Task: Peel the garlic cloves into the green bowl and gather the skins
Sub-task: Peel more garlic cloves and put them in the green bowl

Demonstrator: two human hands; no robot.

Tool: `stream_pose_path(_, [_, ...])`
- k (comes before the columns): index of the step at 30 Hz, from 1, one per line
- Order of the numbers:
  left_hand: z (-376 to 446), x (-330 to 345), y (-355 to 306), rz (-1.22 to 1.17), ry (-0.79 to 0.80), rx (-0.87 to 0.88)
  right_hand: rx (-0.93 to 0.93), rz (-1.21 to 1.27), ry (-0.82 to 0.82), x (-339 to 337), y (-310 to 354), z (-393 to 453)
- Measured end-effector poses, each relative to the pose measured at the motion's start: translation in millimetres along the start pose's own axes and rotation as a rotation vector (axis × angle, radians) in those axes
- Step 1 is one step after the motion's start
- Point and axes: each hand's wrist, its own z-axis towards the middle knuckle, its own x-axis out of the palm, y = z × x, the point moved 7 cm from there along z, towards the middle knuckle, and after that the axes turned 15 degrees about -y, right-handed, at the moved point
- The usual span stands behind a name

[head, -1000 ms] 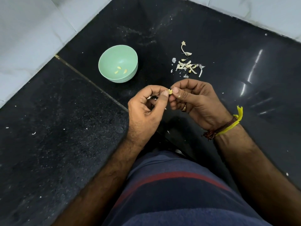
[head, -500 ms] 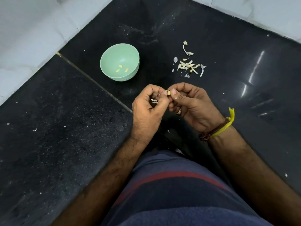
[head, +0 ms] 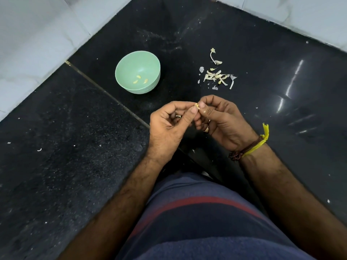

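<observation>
Garlic clove [head: 196,105] pinched btwn left hand [head: 170,126] & right hand [head: 219,120] thumb tips, near green bowl [head: 138,72] (three peeled inside), skins [head: 217,76] piled beyond; could slip and drop onto the black counter [head: 75,166] if squeezed too hard.

Bowl [head: 138,72] left of skins [head: 217,76]; cloves [head: 140,79] in bowl.

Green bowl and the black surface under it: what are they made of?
Green bowl: likely matte plastic or melamine; even pastel colour, soft sheen, no hard glare. Can't rule out glazed ceramic.
Black surface: looks like polished stone, probably granite; fine speckle, mirror-like light streaks on the right, and a thin seam between slabs.
</observation>
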Motion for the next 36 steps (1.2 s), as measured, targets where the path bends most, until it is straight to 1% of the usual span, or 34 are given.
stream_pose_path(6, [1,-4,5,-0.054,-0.015,-0.049,-0.014,-0.001,-0.003,2,-6,3])
stream_pose_path(9, [3,-5,7,-0.030,-0.018,-0.034,-0.015,-0.015,-0.024,1,-9,5])
stream_pose_path(11, [5,-8,9,-0.005,-0.050,-0.028,-0.029,-0.048,-0.047,2,-10,7])
stream_pose_path(13, [6,-11,13,0.031,-0.100,-0.024,-0.116,-0.123,-0.121,1,-9,8])
stream_pose_path(15, [7,-15,15,0.090,-0.163,-0.003,-0.319,-0.247,-0.251,-4,-1,6])
stream_pose_path(16, [8,-16,14,0.118,-0.191,0.015,-0.416,-0.301,-0.291,-6,3,4])
stream_pose_path(17, [8,-17,13,0.138,-0.212,0.033,-0.477,-0.334,-0.296,-6,6,2])
stream_pose_path(18, [9,-17,11,0.145,-0.225,0.042,-0.500,-0.349,-0.274,-6,8,1])
stream_pose_path(20, [10,-17,9,0.133,-0.236,0.039,-0.483,-0.340,-0.208,-5,7,1])
stream_pose_path(22, [11,-16,8,0.121,-0.229,0.032,-0.483,-0.337,-0.184,-4,6,-1])
stream_pose_path(30, [13,-13,4,0.215,-0.216,0.085,-0.728,-0.534,-0.289,-1,18,-11])
stream_pose_path(36, [15,-10,2,0.344,-0.230,0.204,-0.816,-0.588,-0.302,-3,15,-9])
